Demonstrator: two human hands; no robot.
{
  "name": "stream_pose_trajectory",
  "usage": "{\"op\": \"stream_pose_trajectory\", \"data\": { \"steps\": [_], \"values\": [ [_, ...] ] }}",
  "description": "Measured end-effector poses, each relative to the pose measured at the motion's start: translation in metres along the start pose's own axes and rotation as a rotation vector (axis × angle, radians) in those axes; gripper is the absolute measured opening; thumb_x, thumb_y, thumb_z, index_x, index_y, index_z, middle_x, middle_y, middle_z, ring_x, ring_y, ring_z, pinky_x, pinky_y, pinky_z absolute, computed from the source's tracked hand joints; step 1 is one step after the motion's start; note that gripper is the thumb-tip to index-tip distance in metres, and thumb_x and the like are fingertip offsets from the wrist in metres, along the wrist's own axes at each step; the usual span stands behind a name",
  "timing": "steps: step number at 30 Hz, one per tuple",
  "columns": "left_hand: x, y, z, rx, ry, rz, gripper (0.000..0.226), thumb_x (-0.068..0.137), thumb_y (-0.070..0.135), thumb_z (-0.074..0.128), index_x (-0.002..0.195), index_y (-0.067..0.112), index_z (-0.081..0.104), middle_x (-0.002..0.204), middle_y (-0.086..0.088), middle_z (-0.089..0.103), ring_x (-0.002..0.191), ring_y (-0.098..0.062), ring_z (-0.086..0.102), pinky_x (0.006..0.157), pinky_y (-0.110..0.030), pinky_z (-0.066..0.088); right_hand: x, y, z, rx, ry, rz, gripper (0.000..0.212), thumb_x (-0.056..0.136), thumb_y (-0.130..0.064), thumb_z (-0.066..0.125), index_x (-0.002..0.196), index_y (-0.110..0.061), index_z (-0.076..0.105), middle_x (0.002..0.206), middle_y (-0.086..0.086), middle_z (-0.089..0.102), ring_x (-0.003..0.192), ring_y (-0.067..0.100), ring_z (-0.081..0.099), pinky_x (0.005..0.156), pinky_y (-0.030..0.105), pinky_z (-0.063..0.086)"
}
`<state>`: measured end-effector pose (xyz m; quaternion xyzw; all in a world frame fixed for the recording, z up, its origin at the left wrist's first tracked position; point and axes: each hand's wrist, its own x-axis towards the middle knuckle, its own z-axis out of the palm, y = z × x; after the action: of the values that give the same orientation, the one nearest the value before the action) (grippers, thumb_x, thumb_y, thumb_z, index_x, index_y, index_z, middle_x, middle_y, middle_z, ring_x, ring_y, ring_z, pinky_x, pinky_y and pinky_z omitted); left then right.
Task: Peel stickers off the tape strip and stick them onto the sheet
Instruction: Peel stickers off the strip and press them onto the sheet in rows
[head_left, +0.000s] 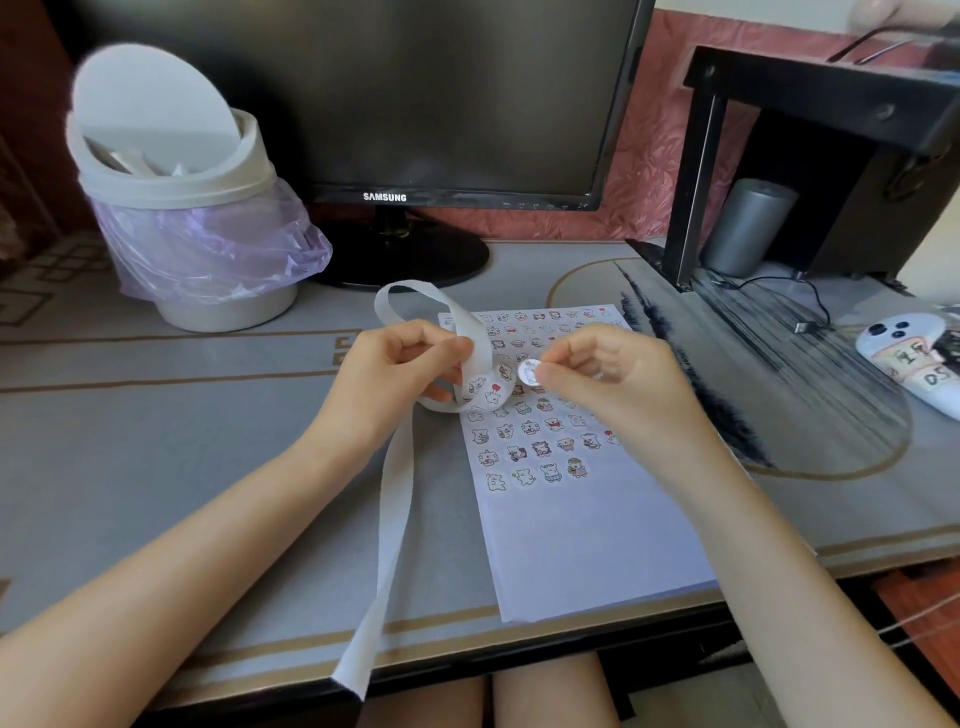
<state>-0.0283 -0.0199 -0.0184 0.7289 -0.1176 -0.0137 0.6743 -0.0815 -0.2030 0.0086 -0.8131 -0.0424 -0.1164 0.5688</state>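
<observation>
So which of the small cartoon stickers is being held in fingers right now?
The round white sticker pinched by the right hand; the rest sit on the white tape strip or the pale paper sheet.

**Q:** Seen from your own head: what of you is in shot?

**A:** My left hand (400, 364) and my right hand (608, 369), both bare. The fingers are slim, and the thumbnail (542, 372) on the right one is short and rounded.

**Q:** And the arms?

**A:** My left forearm (208, 530) and right forearm (769, 545) are uncovered and smooth from wrist to the lower corners of the frame.

**Q:** Below the desk edge?

**A:** My legs (545, 691), bare too. Only the tops of them show at the bottom edge.
</observation>
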Motion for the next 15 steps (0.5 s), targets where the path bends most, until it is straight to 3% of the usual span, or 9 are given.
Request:
{"op": "stream_pose_trajectory", "data": {
  "steps": [6, 15],
  "values": [
    [0.001, -0.002, 0.001, 0.033, -0.01, 0.009, 0.016, 0.089, 0.014, 0.061, 0.076, 0.01, 0.069, 0.07, -0.001, 0.071, 0.064, -0.009, 0.064, 0.064, -0.022, 0.053, -0.012, 0.012, -0.041, -0.103, -0.108, 0.254, 0.006, 0.078, -0.016, 0.074, 0.075, -0.015, 0.069, 0.061, -0.007, 0.065, 0.051, 0.002, 0.052, 0.045, 0.005, 0.034],
    [0.001, -0.004, 0.001, 0.043, -0.006, 0.009, 0.015, 0.09, 0.014, 0.061, 0.079, 0.009, 0.07, 0.077, -0.008, 0.073, 0.067, -0.01, 0.064, 0.063, -0.021, 0.052, -0.022, 0.021, -0.048, -0.166, -0.181, 0.368, 0.011, 0.078, -0.007, 0.073, 0.071, -0.014, 0.068, 0.057, -0.007, 0.066, 0.045, -0.004, 0.049, 0.043, 0.006, 0.034]
  ]
}}
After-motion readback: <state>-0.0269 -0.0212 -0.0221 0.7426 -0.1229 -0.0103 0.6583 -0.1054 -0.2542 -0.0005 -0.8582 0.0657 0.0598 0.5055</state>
